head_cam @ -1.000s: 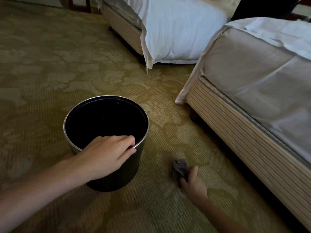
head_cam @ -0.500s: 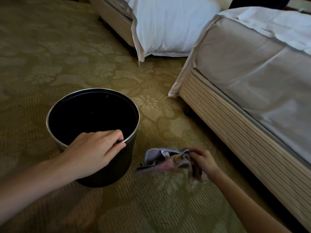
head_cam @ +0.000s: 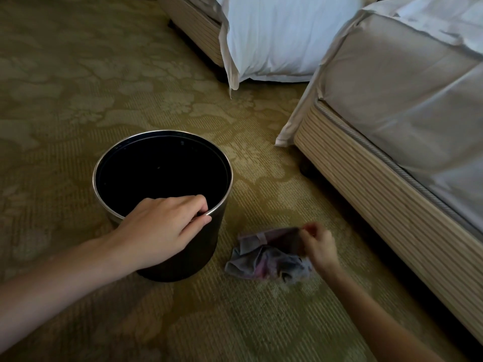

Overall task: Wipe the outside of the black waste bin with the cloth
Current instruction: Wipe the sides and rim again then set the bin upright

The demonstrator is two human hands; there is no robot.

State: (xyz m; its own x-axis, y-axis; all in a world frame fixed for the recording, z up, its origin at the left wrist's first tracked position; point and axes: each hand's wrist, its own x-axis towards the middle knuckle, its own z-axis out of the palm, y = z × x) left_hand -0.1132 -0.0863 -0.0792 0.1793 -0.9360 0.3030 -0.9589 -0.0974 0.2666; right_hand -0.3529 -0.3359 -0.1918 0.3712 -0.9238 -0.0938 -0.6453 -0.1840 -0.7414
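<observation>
- The left hand (head_cam: pixel 162 228) grips the near rim of the black waste bin (head_cam: pixel 210 244) at about 6 o'clock on its round mouth. The fingers are curled over the metal edge into the inside and the thumb lies along the outside.
- The right hand (head_cam: pixel 320 248) pinches the upper edge of the cloth (head_cam: pixel 264 259) between its fingertips (the hand is blurred, so the exact finger positions cannot be told).
- The cloth is crumpled, grey with pinkish patches. It hangs from that pinch, and its lower folds appear to rest on the carpet.
- The cloth is at about 4 o'clock from the bin, just beside it and not touching its wall.
- The bin stands upright on the patterned olive carpet (head_cam: pixel 78 100), its dark inside facing the camera.
- A bed (head_cam: pixel 379 194) with a ribbed beige base and a grey cover runs along the right, at 2 o'clock from the bin.
- A second bed (head_cam: pixel 194 24) stands at 12 o'clock, with white bedding (head_cam: pixel 282 35) hanging over its corner.
</observation>
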